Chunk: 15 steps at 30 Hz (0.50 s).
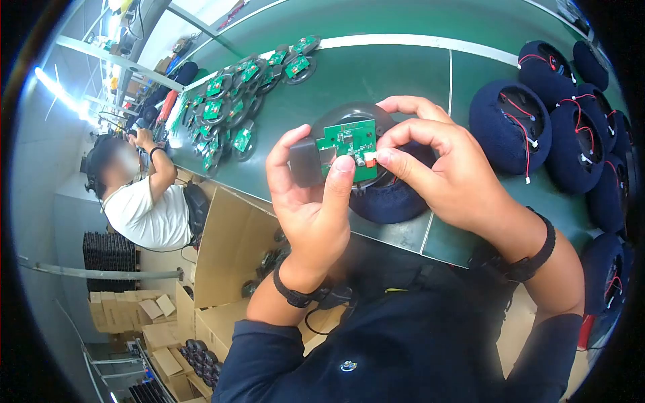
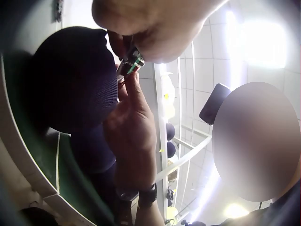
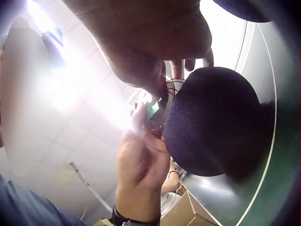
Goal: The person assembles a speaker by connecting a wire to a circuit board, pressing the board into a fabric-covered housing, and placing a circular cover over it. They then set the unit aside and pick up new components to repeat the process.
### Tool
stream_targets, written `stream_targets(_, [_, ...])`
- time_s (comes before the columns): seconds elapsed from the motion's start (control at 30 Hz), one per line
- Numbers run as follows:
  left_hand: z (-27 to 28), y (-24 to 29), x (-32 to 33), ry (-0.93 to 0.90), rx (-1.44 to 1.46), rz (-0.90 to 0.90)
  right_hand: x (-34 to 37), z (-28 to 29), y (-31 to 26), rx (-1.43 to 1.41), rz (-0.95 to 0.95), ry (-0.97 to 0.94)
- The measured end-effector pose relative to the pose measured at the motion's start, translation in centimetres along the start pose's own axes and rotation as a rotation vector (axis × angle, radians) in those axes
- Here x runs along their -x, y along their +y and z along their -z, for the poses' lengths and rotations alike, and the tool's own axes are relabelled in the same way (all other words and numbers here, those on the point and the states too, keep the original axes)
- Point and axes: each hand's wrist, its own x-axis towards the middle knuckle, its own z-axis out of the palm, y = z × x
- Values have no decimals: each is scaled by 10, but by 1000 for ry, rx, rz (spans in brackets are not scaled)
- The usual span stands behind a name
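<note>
My left hand (image 1: 312, 205) holds a green circuit board (image 1: 346, 138), its thumb on the lower edge and fingers round a dark piece (image 1: 306, 162) at the board's left. At the board's lower right, the thumb and forefinger of my right hand (image 1: 447, 161) pinch a small white connector plug (image 1: 370, 158) by an orange-red part. Directly beneath is a round navy fabric-covered housing (image 1: 390, 203), with a black rounded rim (image 1: 356, 112) showing behind the board. In both wrist views the housing (image 2: 75, 80) (image 3: 211, 122) bulges beside the hands, and fingers mostly hide the board.
Green boards on black discs (image 1: 228, 101) lie heaped at the table's left. Several navy housings (image 1: 500, 127) with red wires and white plugs crowd the right side. Cardboard boxes (image 1: 232, 245) stand below the table edge. Another person (image 1: 151, 201) is at the far left.
</note>
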Motion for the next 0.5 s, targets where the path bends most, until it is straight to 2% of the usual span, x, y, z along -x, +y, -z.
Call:
stream_targets(0.27, [-2, -2, 2, 16, 10, 23, -2, 0, 6, -55, -22, 48])
stream_targets(0.5, [3, -3, 2, -49, -59, -7, -2, 7, 7, -208, -124, -46])
